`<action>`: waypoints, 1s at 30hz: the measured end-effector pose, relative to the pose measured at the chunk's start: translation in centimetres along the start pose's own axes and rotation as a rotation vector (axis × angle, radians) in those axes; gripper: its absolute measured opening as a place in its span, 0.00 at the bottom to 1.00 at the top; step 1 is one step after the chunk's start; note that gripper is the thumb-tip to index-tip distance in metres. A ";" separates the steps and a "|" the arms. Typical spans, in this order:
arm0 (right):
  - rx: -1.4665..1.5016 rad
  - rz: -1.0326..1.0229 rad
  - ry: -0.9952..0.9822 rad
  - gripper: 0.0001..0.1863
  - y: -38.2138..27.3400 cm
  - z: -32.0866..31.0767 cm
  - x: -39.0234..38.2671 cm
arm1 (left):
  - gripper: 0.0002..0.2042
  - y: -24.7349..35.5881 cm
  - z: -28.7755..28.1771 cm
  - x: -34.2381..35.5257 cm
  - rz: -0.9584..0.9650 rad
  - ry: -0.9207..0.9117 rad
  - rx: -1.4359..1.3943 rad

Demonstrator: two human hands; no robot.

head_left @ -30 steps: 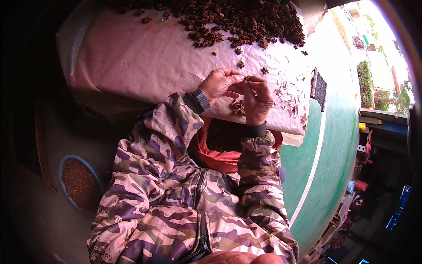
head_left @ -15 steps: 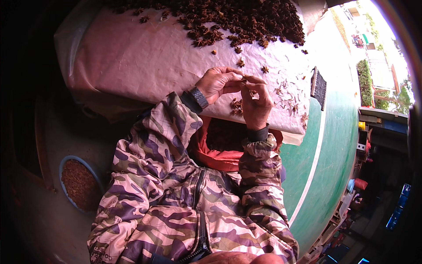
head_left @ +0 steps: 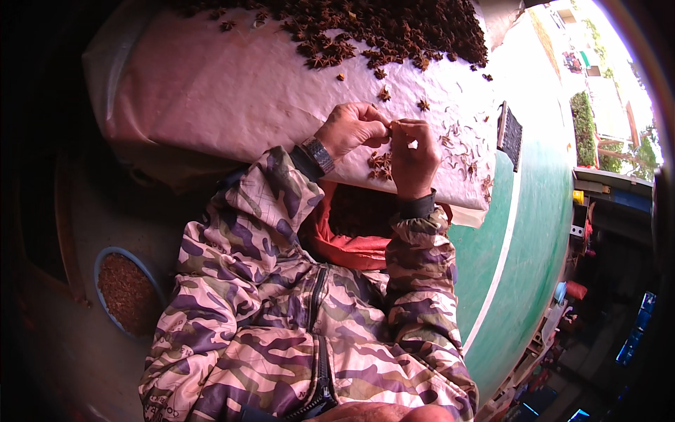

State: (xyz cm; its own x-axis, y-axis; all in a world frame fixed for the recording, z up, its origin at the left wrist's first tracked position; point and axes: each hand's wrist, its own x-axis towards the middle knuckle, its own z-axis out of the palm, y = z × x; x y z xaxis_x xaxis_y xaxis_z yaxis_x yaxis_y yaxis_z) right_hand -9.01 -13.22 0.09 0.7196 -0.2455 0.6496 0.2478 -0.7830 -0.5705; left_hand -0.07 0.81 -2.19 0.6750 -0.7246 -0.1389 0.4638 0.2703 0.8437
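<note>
My left hand (head_left: 348, 132), with a dark band at the wrist, pinches a small brown bit (head_left: 389, 132), probably star anise, at its fingertips. Close beside it my right hand (head_left: 415, 158) has thumb and index finger closed on the same bit. Both hands are over the near edge of a pale plastic-covered surface (head_left: 183, 91). A few star anise pods (head_left: 380, 169) lie just under my hands, others (head_left: 423, 105) a little beyond. A dark pile of star anise (head_left: 387, 32) covers the far part. Pale slivers (head_left: 457, 141) are scattered to the right.
An open red sack (head_left: 344, 246) with dark contents is below the surface's near edge. A blue-rimmed basin (head_left: 126, 292) of brown bits sits at lower left. A black crate (head_left: 512, 141) lies right of the work surface on green flooring (head_left: 531, 232). Assorted items line the far right.
My right hand has shifted slightly to the right, its fingers drawn a little more upright. My left hand has moved slightly up and left; both still pinch at the same spot.
</note>
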 end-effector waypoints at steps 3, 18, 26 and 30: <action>-0.200 -0.016 -0.011 0.05 2.6 -1.0 0.2 | 0.04 -0.5 0.3 0.2 0.082 -0.054 0.150; -0.030 0.400 0.228 0.07 10.3 -6.1 -1.4 | 0.12 -1.4 1.0 0.1 0.557 0.085 1.259; -0.426 0.426 0.203 0.09 11.8 -7.5 -1.0 | 0.23 -0.6 0.6 1.3 0.738 0.331 1.375; -0.285 0.220 0.151 0.07 12.4 -4.5 1.2 | 0.26 -2.5 0.0 1.9 0.572 0.211 1.537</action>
State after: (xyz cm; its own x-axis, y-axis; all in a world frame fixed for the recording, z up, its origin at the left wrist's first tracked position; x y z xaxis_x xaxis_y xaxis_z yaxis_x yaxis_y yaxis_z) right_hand -7.97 -25.81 -4.00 0.6269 -0.4899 0.6058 -0.1073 -0.8245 -0.5556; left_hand 0.04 -1.26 -4.59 0.6682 -0.6303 0.3952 -0.7352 -0.4781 0.4806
